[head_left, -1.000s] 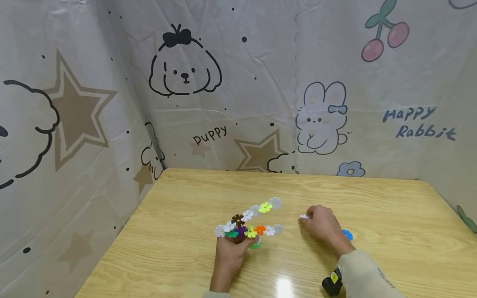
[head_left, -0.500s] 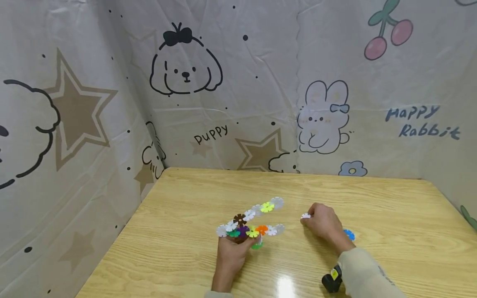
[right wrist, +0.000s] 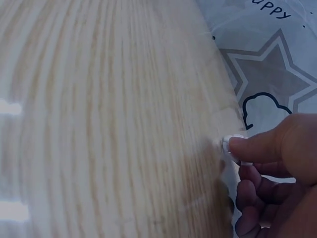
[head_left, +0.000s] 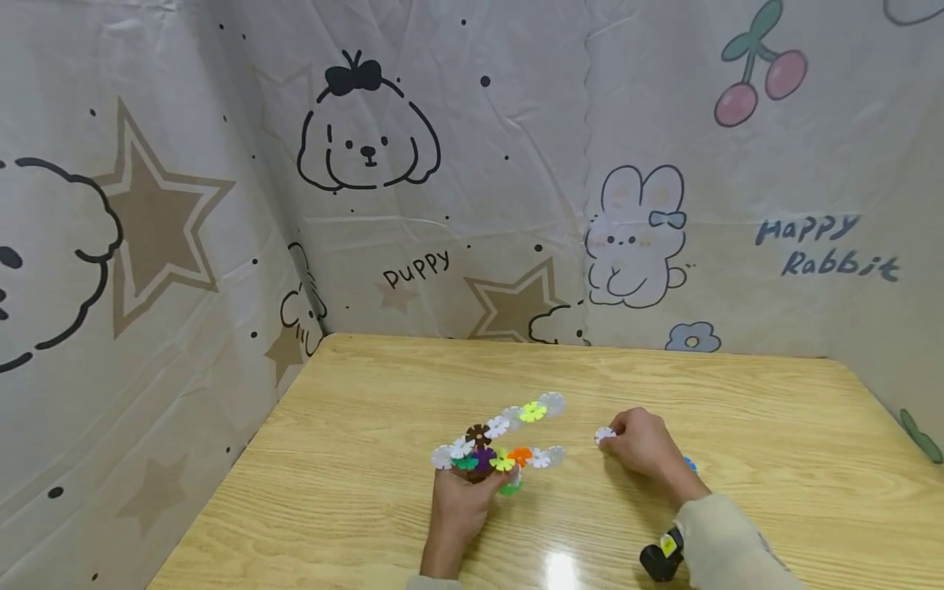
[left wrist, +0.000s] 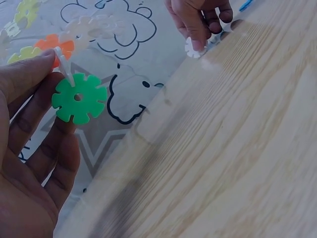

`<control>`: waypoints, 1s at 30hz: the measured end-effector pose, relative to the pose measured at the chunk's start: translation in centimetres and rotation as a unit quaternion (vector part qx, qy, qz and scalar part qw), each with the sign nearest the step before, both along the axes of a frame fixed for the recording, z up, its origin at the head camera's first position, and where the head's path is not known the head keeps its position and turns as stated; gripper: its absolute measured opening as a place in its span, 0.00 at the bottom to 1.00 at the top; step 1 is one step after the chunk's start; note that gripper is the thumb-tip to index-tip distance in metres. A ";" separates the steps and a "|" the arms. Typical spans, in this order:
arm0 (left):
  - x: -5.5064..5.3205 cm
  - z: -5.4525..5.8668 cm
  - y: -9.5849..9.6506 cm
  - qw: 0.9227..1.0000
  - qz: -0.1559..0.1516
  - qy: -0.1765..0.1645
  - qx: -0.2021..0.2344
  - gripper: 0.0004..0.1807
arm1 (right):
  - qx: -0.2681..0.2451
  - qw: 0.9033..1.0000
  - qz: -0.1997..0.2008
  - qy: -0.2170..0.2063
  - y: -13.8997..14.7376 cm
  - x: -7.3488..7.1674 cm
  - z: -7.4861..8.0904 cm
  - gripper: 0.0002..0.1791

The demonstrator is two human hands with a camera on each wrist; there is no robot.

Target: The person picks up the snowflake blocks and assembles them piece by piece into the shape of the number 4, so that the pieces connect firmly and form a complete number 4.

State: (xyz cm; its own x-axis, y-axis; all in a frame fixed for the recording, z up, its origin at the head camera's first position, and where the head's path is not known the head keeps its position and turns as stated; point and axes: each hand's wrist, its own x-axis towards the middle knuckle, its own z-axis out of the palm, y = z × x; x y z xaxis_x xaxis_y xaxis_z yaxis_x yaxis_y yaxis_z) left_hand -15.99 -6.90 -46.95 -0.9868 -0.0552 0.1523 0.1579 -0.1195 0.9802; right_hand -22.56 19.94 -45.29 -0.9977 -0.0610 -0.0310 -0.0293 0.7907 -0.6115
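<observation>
My left hand (head_left: 460, 500) grips a built chain of notched plastic flower discs, with purple (head_left: 483, 458), orange (head_left: 519, 456), brown (head_left: 478, 435), yellow and white pieces. Two branches of it reach to the right, one above the other. In the left wrist view a green disc (left wrist: 79, 98) hangs below the thumb, joined by a white piece edge-on. To the right, my right hand (head_left: 643, 442) pinches a single white disc (head_left: 605, 436) between thumb and fingers, low over the table. The right wrist view shows this white disc (right wrist: 233, 144) partly hidden by the thumb.
A blue disc (head_left: 690, 465) lies on the wooden table (head_left: 354, 508), mostly hidden behind the right wrist. A black device with a yellow label (head_left: 667, 545) is at the right sleeve. A printed cloth (head_left: 442, 123) hangs behind and left of the table.
The white disc in my right hand has tipped and shows more of its face. The right hand and wrist now cover more of the blue disc. The left hand has barely moved.
</observation>
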 end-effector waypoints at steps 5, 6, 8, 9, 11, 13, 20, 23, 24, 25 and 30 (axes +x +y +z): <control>0.0 -0.2 0.0 1.000 -0.003 -0.003 -0.015 0.17 | -0.021 1.000 0.005 0.000 0.0 0.4 0.0 0.10; 0.0 -0.2 0.0 1.000 -0.003 -0.003 -0.021 0.17 | -0.026 1.000 0.004 0.000 -0.1 0.5 0.1 0.09; 0.0 -0.3 0.1 0.999 -0.001 0.002 -0.035 0.16 | -0.039 0.999 -0.002 -0.004 -0.1 0.6 0.4 0.06; 0.0 -0.3 0.2 0.999 0.003 0.006 -0.043 0.16 | -0.044 0.999 -0.004 -0.004 -0.2 0.7 0.6 0.05; 0.0 -0.3 0.3 0.998 0.009 0.010 -0.055 0.16 | -0.050 0.999 -0.004 -0.005 -0.3 0.9 1.0 0.06; 0.0 -0.3 0.3 0.998 0.014 0.012 -0.059 0.17 | -0.055 0.998 -0.002 -0.003 -0.4 1.1 1.4 0.07; 0.1 -0.2 0.4 0.996 0.025 0.001 -0.085 0.16 | -0.084 0.996 0.015 0.005 -1.0 2.2 3.0 0.08; 0.1 -0.2 0.5 0.995 0.027 -0.010 -0.098 0.16 | -0.098 0.995 0.019 0.009 -1.3 2.7 3.8 0.07; 0.0 -0.2 0.5 0.995 0.026 -0.009 -0.097 0.16 | -0.102 0.994 0.021 0.011 -1.4 2.9 4.0 0.07; 0.0 -0.2 0.5 0.995 0.025 -0.004 -0.094 0.15 | -0.108 0.994 0.020 0.011 -1.5 3.0 4.3 0.07; -0.2 -0.4 0.8 0.997 0.018 0.024 -0.074 0.14 | -0.114 0.993 0.024 0.019 -2.0 3.6 5.3 0.09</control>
State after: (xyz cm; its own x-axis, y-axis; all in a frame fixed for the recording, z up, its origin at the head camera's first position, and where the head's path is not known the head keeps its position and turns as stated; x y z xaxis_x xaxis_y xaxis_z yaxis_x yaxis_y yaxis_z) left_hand -16.21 -6.12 -47.33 -0.9760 -0.0647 0.2081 0.2064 0.0330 0.9779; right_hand -19.00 17.92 -40.01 -0.9936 -0.1097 0.0260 -0.0896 0.6288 -0.7724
